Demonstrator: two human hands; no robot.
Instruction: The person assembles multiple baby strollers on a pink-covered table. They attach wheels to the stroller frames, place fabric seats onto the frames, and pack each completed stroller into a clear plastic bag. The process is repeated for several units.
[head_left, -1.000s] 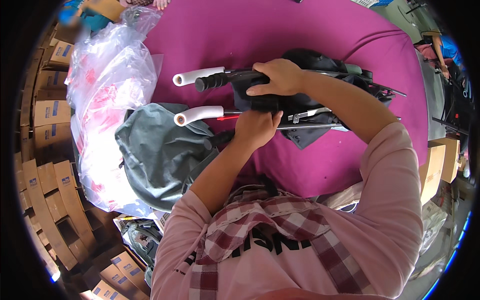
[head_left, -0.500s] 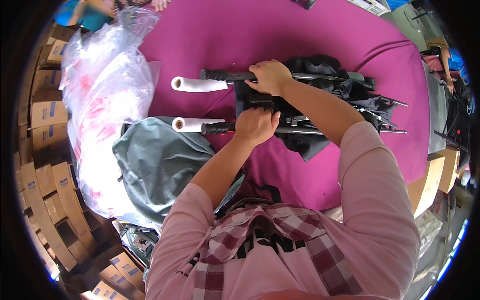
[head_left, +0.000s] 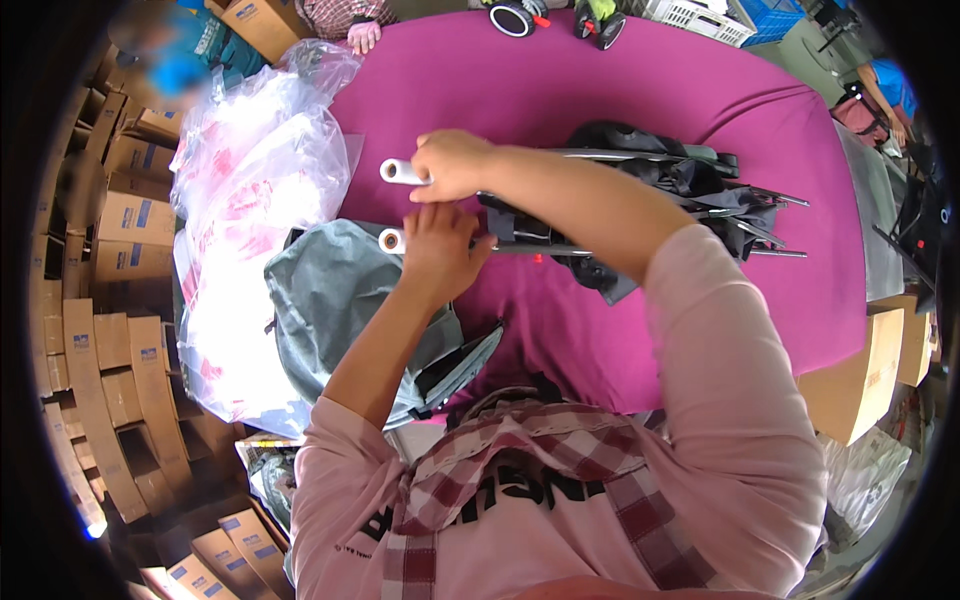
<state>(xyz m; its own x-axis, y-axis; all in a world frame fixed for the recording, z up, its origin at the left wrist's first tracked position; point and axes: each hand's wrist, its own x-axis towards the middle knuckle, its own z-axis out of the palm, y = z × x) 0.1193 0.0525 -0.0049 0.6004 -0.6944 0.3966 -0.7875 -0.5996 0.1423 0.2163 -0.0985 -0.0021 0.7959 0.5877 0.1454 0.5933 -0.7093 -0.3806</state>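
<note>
A folded stroller-like frame of metal tubes and black fabric (head_left: 690,183) lies on the table, its two handle bars pointing left. Each handle ends beside a white tube-shaped sleeve: the far white sleeve (head_left: 400,172) and the near white sleeve (head_left: 391,241). My right hand (head_left: 452,165) is closed round the far handle, against its white sleeve. On the near handle rests my left hand (head_left: 437,243), fingers bent over it beside the other sleeve. Both hands hide the black grips. Left of my left forearm lies a grey-green fabric piece (head_left: 340,290).
Clear plastic bags (head_left: 255,170) heap along the left edge of the pink-covered table (head_left: 600,350). Stroller wheels (head_left: 512,18) and a white crate (head_left: 700,18) stand at the far edge. Cardboard boxes (head_left: 135,220) are stacked at left; another person's hand (head_left: 364,37) is at the far left.
Both hands have slid left along the handle bars to the ends near the white sleeves, now covering the black grips. The view has shifted slightly, bringing wheels into sight at the far edge.
</note>
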